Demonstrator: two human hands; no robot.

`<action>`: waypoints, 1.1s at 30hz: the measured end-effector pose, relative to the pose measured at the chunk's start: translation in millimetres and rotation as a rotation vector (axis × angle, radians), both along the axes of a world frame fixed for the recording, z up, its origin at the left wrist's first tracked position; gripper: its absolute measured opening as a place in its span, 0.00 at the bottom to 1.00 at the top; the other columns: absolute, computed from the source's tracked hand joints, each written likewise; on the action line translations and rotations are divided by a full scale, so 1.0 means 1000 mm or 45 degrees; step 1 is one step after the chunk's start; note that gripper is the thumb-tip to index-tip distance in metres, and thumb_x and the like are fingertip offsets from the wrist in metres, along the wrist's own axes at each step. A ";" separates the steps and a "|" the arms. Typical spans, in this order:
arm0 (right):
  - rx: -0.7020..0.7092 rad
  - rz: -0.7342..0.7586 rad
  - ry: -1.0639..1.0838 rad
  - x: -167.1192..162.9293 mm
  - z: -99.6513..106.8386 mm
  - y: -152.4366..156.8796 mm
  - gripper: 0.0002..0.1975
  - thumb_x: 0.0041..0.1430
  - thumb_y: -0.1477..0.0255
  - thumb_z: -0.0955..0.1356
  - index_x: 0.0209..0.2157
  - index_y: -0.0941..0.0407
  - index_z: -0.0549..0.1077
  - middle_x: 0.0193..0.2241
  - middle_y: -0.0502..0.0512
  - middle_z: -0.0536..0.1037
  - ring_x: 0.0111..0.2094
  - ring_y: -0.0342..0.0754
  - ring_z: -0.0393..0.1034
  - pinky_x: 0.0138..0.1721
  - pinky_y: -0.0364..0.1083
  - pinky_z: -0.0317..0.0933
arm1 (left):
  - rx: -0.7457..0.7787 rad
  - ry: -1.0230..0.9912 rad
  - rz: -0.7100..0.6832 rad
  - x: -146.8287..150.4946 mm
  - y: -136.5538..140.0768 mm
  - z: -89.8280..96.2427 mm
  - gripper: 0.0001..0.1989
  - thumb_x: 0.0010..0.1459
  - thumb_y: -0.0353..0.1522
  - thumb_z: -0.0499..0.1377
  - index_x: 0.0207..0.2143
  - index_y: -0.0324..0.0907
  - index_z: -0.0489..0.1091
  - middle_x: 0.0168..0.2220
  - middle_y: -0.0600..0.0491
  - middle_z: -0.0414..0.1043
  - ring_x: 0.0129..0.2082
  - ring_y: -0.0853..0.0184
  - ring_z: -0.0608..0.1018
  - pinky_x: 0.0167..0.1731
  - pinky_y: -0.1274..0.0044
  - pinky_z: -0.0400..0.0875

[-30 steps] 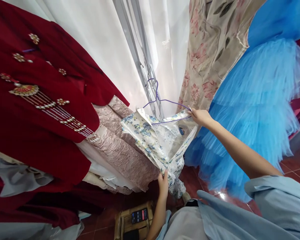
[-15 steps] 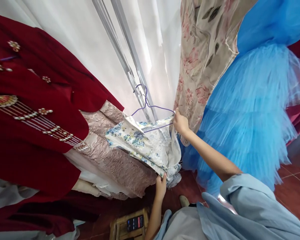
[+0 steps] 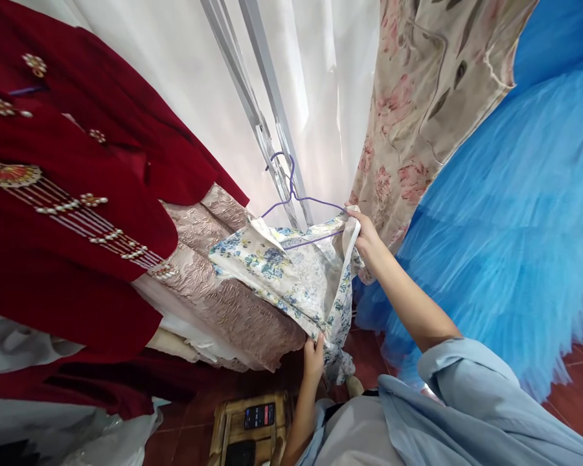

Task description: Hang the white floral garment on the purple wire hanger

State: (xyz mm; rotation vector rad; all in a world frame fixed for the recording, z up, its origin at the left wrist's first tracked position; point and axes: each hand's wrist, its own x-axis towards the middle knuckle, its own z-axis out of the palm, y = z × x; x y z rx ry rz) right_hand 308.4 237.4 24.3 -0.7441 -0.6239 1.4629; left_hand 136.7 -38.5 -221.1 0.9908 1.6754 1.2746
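Note:
A white dress with blue and yellow flowers (image 3: pixel 276 272) hangs partly on a thin purple clothes hanger (image 3: pixel 292 191). My right hand (image 3: pixel 364 230) is closed on the dress's right shoulder edge, close to the hanger's right end. Lower down, my left hand (image 3: pixel 313 355) pinches the edge of the same dress, thumb on top. The left shoulder of the dress lies over the hanger's left arm. Below my left hand, the rest of the fabric bunches and drops toward the floor. The hanger's hook lies in front of a grey metal frame.
Dark red garments with beaded ornaments (image 3: pixel 78 162) and a pink textured dress (image 3: pixel 233 304) hang at left. A beige floral dress (image 3: pixel 408 116) and a blue tulle dress (image 3: pixel 505 220) hang at right. Below stands a wooden stool (image 3: pixel 223 421) bearing a phone (image 3: pixel 260 416).
My right hand has drawn the dress's right shoulder edge up and out around the hanger's end, opening the fabric there. My left hand keeps its pinch. The view has shifted slightly.

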 end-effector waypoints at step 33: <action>1.163 -0.129 -0.949 -0.121 -0.012 -0.133 0.23 0.68 0.67 0.63 0.62 0.50 0.67 0.42 0.57 0.79 0.42 0.52 0.74 0.47 0.50 0.67 | -0.068 -0.284 -0.326 -0.023 0.023 0.004 0.21 0.48 0.41 0.62 0.42 0.38 0.76 0.49 0.38 0.78 0.58 0.48 0.74 0.61 0.62 0.64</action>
